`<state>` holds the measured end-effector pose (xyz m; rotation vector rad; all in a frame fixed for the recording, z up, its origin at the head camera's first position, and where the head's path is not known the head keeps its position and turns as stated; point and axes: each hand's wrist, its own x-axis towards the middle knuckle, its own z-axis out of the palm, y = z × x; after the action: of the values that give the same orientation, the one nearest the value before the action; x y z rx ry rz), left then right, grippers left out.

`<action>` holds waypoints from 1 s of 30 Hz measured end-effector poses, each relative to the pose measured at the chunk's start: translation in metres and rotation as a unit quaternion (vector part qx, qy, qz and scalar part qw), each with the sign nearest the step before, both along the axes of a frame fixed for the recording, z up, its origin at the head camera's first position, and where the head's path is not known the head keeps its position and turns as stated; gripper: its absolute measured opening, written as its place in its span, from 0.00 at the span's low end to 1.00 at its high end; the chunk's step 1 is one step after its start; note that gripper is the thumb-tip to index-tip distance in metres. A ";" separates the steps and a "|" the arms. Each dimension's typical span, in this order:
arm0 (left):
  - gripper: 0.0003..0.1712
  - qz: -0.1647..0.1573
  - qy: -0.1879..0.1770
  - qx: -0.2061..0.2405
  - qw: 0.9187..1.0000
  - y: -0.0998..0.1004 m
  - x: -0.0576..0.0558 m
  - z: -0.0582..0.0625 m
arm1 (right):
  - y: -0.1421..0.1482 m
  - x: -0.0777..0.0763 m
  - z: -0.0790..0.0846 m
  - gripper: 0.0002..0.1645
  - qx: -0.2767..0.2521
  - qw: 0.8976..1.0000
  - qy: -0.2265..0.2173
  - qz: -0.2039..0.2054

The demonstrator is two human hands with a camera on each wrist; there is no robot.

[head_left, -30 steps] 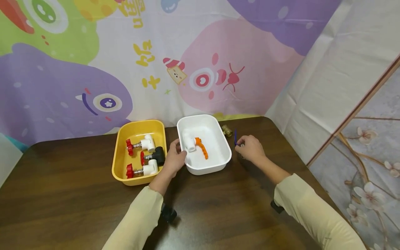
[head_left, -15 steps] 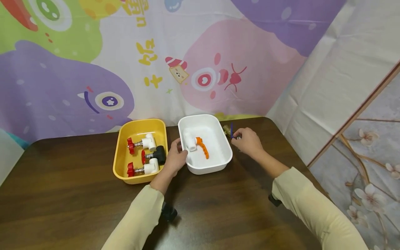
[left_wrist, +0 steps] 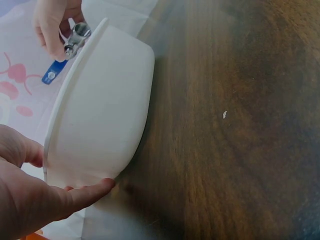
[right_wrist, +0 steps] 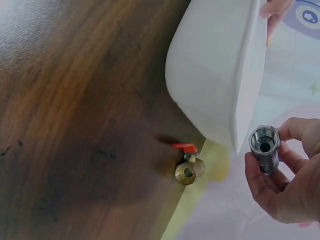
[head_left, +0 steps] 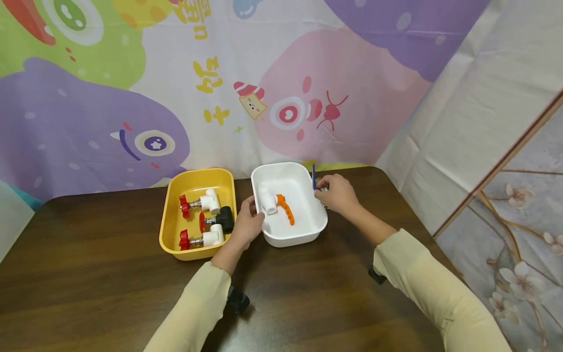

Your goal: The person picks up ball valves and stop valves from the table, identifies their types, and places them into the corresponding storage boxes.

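My left hand (head_left: 248, 225) grips the left rim of a white plastic basin (head_left: 293, 240), thumb over the edge and fingers along the outer wall. Inside the basin lies a white plastic valve (head_left: 269, 201) with an orange lever. My right hand (head_left: 338, 194) pinches a metal ball valve (right_wrist: 265, 145) between thumb and fingers, at the basin's right rim. Its blue lever (left_wrist: 54, 71) sticks out past the fingers, upward in the head view. The threaded opening of the valve faces the right wrist camera.
To the left stands a yellow basin (head_left: 197, 255) with two white valves (head_left: 209, 200) and a black valve (head_left: 226, 219), all with red handwheels. A brass valve (right_wrist: 186, 172) with a red lever lies on the table beside the white basin. A printed cloth (head_left: 220, 146) hangs behind.
My right hand has moved left and away from me with the blue-levered ball valve, from the table right of the basin up to its rim. My left hand stays on the rim.
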<state>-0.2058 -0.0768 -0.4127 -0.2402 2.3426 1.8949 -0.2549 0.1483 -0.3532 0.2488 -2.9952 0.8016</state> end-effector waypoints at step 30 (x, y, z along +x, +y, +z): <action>0.34 0.000 0.007 -0.005 1.000 -0.001 0.000 -0.001 | -0.033 -0.014 -0.009 0.14 -0.039 0.999 -0.005 0.018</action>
<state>-0.2054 -0.0774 -0.4141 -0.2289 2.3615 1.8921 -0.2693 0.1154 -0.3621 0.2983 -2.9679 0.9234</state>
